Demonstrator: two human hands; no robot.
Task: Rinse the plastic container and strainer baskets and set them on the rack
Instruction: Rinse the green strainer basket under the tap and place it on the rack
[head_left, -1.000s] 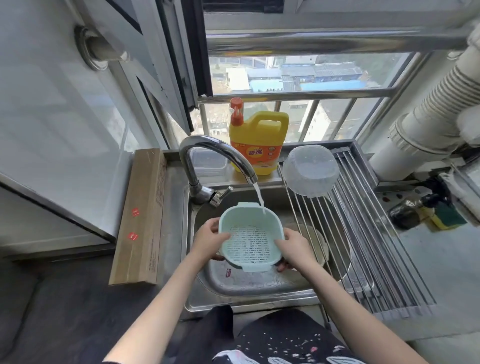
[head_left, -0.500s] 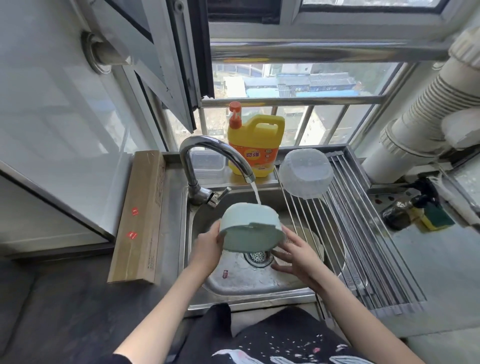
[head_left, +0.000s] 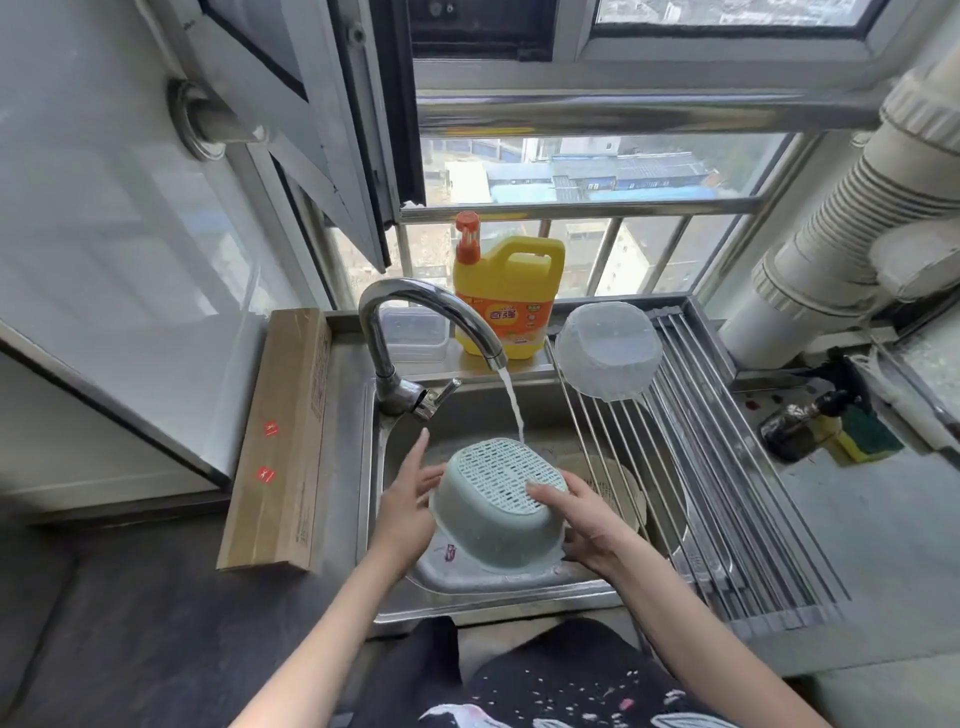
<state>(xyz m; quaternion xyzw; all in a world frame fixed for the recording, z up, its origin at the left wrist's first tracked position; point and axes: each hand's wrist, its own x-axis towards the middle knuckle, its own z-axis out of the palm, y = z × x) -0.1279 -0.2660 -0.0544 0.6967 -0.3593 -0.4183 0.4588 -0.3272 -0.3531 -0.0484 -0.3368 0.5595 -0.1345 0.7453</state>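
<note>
A pale green strainer basket (head_left: 493, 514) is upside down over the sink (head_left: 519, 587), its perforated bottom facing up under the stream from the faucet (head_left: 415, 322). My left hand (head_left: 408, 506) holds its left wall, index finger stretched up. My right hand (head_left: 584, 519) grips its right side, fingers over the perforated bottom. A translucent white plastic basket (head_left: 608, 351) lies upside down at the far end of the steel roll-up rack (head_left: 727, 493). A clear plastic container (head_left: 415, 332) sits behind the faucet.
A yellow detergent jug (head_left: 511, 296) stands on the ledge behind the sink. A long cardboard box (head_left: 283, 441) lies left of the sink. A dark bottle (head_left: 795, 423) and a sponge (head_left: 862, 436) sit on the counter at right. A woven mat (head_left: 613, 483) lies under the rack.
The green strainer basket has been turned over from mouth-up to bottom-up under the running water. My right hand has moved back onto its right side.
</note>
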